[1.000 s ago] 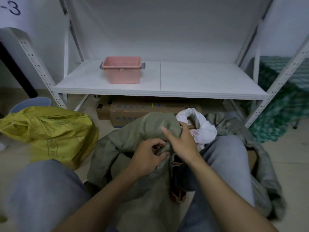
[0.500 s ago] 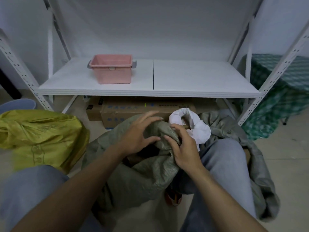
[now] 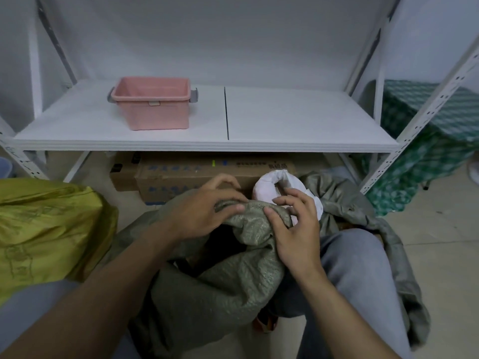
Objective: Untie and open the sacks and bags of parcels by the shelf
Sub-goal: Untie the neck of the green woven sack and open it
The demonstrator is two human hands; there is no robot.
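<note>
The grey-green woven sack (image 3: pixel 233 281) sits on the floor (image 3: pixel 440 229) before the white metal shelf (image 3: pixel 298 117). The left hand (image 3: pixel 204 213) clutches its bunched mouth with curled fingers; the right hand (image 3: pixel 298 234) has its fingers spread loose, thumb pressing. Best to peel the folds apart evenly.

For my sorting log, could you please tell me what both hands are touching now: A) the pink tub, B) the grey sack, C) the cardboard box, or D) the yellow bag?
B: the left hand and the right hand are both on the bunched top of the grey sack, while the yellow bag lies untouched to the left.
</note>
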